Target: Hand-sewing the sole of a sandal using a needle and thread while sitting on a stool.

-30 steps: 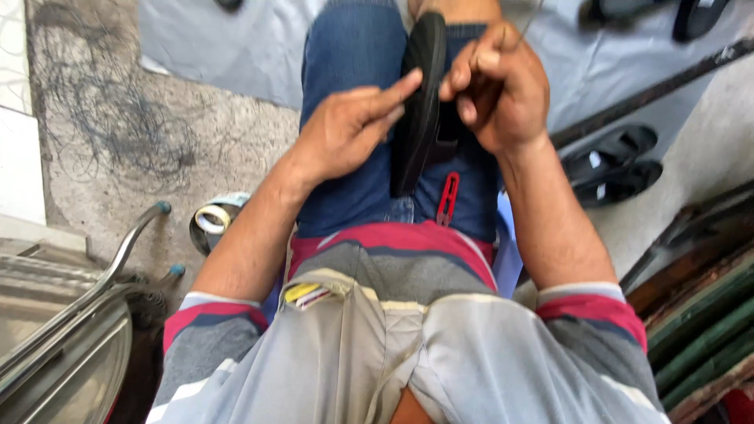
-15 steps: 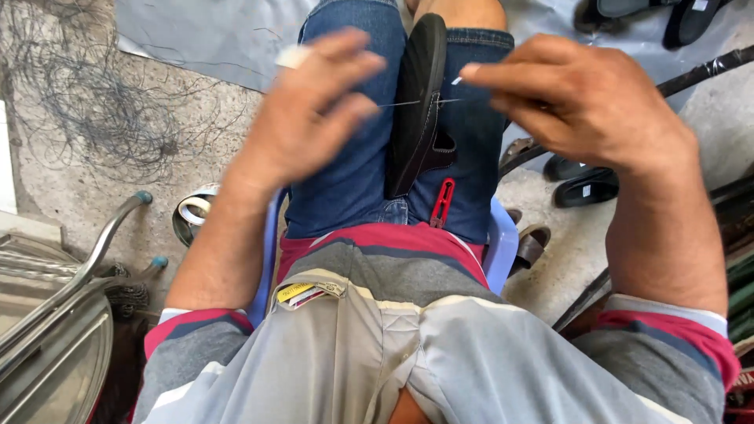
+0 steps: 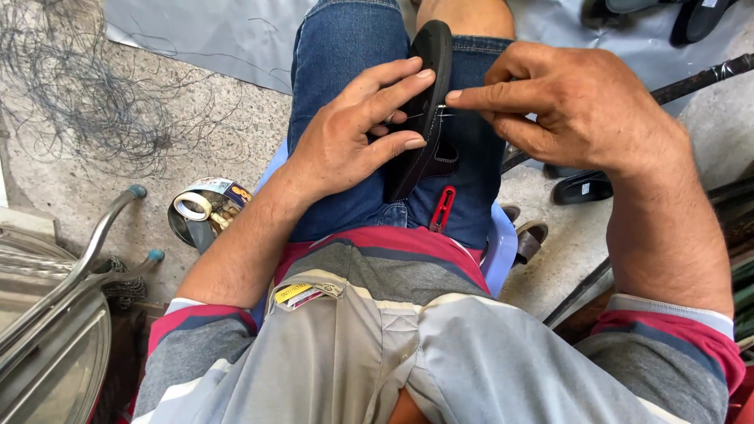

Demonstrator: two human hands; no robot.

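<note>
Looks like mid-stitch: left hand (image 3: 353, 141) clamps the black sandal (image 3: 424, 110) upright on the lap, right hand (image 3: 573, 102) pinches a needle (image 3: 436, 115) at its edge; next probably needs a steady pull-through.

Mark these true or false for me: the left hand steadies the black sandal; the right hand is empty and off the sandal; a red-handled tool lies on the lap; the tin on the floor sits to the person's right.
1. The left hand steadies the black sandal: true.
2. The right hand is off the sandal: false, its fingers pinch at the sandal's edge, where thin thread shows.
3. A red-handled tool lies on the lap: true.
4. The tin sits to the person's right: false, it is on the left.
</note>
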